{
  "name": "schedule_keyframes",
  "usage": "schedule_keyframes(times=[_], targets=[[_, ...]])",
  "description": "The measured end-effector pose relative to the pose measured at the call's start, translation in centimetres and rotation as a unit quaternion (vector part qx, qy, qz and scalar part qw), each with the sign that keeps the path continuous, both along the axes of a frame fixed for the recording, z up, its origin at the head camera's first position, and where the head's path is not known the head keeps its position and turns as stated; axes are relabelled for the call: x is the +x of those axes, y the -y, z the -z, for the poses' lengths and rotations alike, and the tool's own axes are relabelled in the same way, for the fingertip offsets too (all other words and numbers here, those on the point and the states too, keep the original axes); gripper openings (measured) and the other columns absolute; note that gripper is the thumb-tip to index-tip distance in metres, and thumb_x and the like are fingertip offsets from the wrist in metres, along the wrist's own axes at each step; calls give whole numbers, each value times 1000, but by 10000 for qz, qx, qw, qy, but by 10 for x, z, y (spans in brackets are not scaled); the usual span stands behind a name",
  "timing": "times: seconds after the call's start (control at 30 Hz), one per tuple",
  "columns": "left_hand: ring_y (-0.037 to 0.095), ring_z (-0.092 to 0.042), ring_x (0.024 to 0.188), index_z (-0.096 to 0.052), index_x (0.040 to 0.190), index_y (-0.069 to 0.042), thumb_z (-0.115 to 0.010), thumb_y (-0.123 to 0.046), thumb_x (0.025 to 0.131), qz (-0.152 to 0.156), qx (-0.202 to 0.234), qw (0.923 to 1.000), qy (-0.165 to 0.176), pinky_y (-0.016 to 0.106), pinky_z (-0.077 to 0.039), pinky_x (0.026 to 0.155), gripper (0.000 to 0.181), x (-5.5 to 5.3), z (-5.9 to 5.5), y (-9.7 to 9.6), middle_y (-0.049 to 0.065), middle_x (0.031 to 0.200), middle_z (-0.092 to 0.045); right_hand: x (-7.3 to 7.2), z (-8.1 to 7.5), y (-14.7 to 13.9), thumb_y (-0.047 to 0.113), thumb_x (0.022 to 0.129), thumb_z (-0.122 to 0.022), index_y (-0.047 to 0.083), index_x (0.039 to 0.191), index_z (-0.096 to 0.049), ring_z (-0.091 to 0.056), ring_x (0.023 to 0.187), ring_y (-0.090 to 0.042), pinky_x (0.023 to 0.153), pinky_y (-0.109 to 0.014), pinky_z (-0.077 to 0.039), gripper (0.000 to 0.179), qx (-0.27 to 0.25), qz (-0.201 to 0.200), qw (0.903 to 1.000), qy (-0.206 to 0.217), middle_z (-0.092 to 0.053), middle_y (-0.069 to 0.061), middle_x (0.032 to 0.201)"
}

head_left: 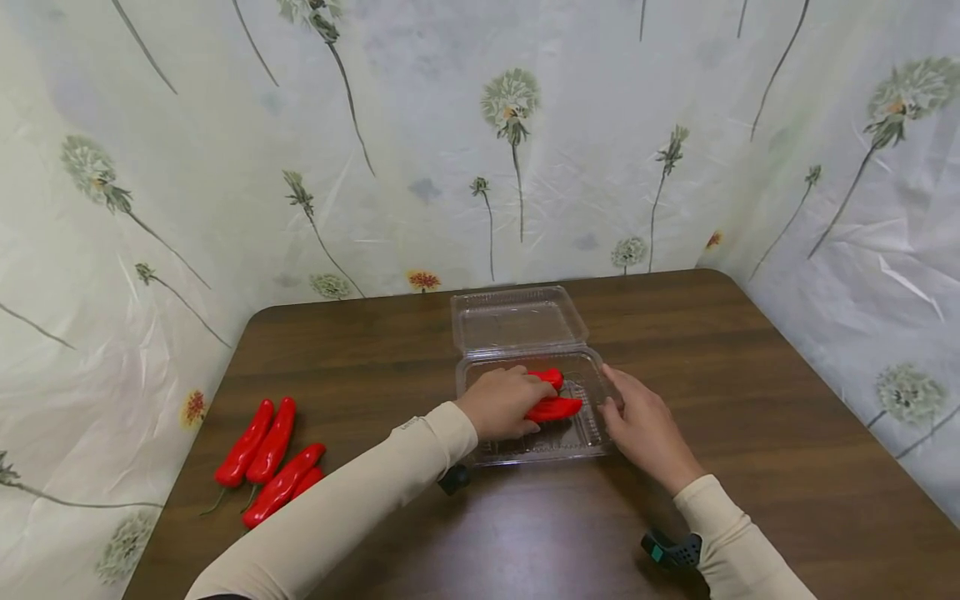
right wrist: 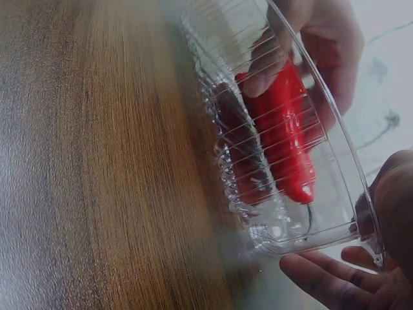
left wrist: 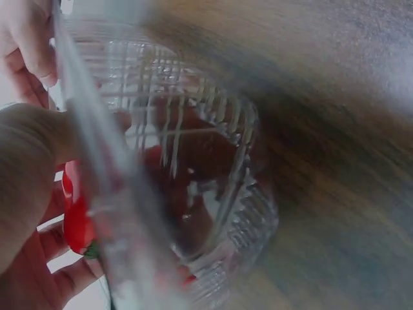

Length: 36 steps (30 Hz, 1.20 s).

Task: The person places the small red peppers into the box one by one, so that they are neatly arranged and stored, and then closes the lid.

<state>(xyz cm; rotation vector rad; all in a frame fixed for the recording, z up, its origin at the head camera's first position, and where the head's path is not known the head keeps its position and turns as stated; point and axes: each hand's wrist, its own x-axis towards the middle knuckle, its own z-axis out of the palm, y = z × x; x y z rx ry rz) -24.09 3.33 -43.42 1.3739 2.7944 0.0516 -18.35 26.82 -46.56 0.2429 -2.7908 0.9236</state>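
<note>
The left hand (head_left: 501, 404) is pinching a red chili pepper (head_left: 555, 409) between thumb and fingers, the thumb lying on the near side in the right wrist view; whether it is also gripping the second red pepper (head_left: 549, 378), lying just behind, cannot be told. Both peppers are sitting inside the base of a clear plastic clamshell container (head_left: 540, 457), their tips pointing toward its right side in the head view. The right hand (head_left: 648, 425) is pinching the container's right rim, its thumb at the inner side and its fingers extending outside the wall. The hinged lid (head_left: 517, 323) is lying open behind the base. The container is resting on a brown wood-grain tabletop (head_left: 720, 367). Cream sleeves (head_left: 352, 504) are covering both forearms, and a black strapped device (head_left: 671, 550) is showing beside the right wrist. Farther left, well apart from the container, a group of red peppers (head_left: 273, 442) is lying on the tabletop, one partly hidden by the left sleeve. Behind the tabletop, a pale sheet (head_left: 427, 108) printed with dandelions is hanging.
</note>
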Motion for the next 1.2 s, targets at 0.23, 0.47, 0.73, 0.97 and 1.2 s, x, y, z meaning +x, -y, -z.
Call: schedule_keyframes(times=[0.23,0.47,0.73,0.97,1.2], targets=[[14,-58,103,-63,132,-26,-81,-38,84,123,-61,9997,-200,28,-49,80,53,3,4,3,-8,126,-68,-1,2,3,4,95,-62,-3,147,-47,-56,75,-19,65,-33,-49,55,-8,-48,10000,-49,-53,-22,142],[14,-59,105,-65,129,-27,-81,-37,85,99,18,9997,-239,28,-51,84,48,3,6,7,-7,126,-68,0,3,4,5,95,-63,-2,148,-45,-58,78,-21,63,-30,-52,57,-38,-43,9999,98,-50,-24,145],[14,-61,102,-68,126,-25,-80,-35,85,51,190,9984,-529,28,-53,82,44,5,7,14,-6,118,-69,0,5,6,7,96,-62,0,150,-44,-57,77,-21,60,-28,-52,57,-74,-16,9997,219,-50,-22,144],[14,-63,105,-67,129,-23,-77,-37,88,-86,441,9985,-314,30,-55,81,45,5,-8,32,-6,118,-67,0,7,8,5,95,-62,-1,149,-44,-58,75,-20,59,-27,-51,57,-90,-93,9998,169,-51,-23,144],[14,-60,108,-64,132,-21,-78,-33,88,-598,1034,9928,-109,31,-55,77,48,-2,-33,87,-5,124,-67,-2,1,1,7,97,-61,-1,149,-44,-57,73,-20,55,-28,-51,56,-105,-68,9999,114,-52,-23,141]])
